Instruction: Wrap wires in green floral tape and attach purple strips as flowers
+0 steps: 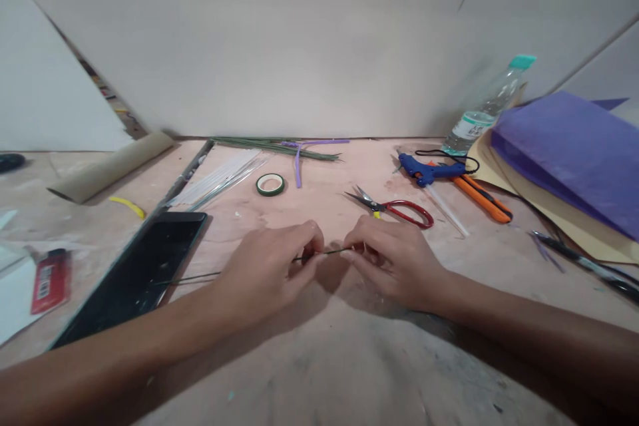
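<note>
Between my two hands runs a thin dark green wire stem (335,251), held a little above the table. My left hand (272,263) pinches it with thumb and fingertips, and its tail passes under that hand towards the phone. With a similar pinch, my right hand (394,256) holds the other end; the tip is hidden by the fingers. Just beyond the right hand lie red-handled scissors (394,208), their blades apart and pointing left. A roll of green tape (270,185) rests flat beyond my left hand.
Behind are green wire stems (269,144), purple fuzzy strips (298,166) and clear glue sticks (219,180). On the left lie a phone (134,273), a cardboard tube (112,166) and a red lighter (51,279). A blue glue gun (432,170), orange cutter (482,198), bottle (484,113) and purple paper (569,153) occupy the right.
</note>
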### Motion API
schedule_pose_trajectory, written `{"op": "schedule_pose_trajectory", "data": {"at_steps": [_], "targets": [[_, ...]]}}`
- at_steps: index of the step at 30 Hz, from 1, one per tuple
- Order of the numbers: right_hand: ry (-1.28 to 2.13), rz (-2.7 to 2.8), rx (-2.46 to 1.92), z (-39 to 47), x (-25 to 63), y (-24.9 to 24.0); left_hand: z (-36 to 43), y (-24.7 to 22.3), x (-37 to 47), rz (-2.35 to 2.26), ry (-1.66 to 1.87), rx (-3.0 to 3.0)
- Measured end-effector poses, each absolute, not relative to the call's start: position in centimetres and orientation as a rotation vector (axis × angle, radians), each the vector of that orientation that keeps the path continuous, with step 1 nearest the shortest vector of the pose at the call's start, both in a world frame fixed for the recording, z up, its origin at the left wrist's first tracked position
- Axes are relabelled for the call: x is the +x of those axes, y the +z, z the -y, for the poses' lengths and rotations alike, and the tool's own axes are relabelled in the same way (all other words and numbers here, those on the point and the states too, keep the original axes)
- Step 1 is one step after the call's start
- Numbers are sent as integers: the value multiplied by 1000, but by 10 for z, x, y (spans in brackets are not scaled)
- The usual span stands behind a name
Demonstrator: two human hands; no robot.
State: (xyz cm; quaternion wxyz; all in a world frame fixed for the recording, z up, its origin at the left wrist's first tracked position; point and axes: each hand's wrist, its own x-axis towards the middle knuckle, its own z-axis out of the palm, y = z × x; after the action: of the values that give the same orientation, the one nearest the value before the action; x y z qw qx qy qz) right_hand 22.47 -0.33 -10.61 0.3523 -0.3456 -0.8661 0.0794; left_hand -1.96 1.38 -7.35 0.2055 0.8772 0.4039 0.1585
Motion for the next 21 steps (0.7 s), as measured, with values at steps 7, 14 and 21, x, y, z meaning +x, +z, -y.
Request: {"op": "schedule_pose_trajectory", "data": {"at_steps": [7, 14, 21], "targets": [[44, 2323, -776, 4, 223, -109, -13, -71, -18, -945, 416, 2479], [-131, 2405, -723, 9, 225, -107, -13, -68, -19, -871, 467, 2540], [-222, 2433, -712, 12, 221, -103, -12, -56, -18, -912, 398, 2226]]}}
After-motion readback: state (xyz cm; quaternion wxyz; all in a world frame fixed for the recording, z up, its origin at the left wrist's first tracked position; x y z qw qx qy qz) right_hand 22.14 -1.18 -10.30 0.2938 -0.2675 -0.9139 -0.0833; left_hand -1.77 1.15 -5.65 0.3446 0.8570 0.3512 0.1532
